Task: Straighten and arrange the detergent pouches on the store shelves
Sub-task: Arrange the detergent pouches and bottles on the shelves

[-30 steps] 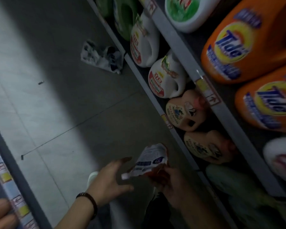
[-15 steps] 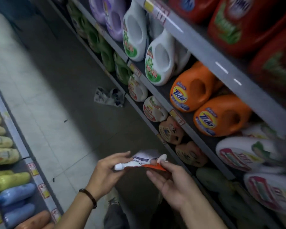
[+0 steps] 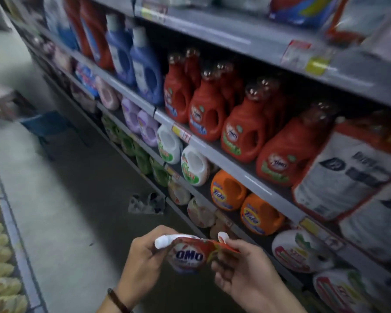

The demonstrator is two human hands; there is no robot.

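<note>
Hands (image 3: 142, 263) (image 3: 242, 269) around red OMO pouch (image 3: 190, 254)

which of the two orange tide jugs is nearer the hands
The orange jug on the right, just above the right hand; the other orange jug sits farther off, to its left.

A small red pouch (image 3: 190, 254) with a blue OMO logo sits low at centre frame, crumpled and bent, white end curled up at its left. The left hand (image 3: 140, 263) and right hand (image 3: 242, 272) pinch its ends. Another crumpled pouch (image 3: 145, 203) lies on the floor (image 3: 77, 222), mid-frame.
</note>
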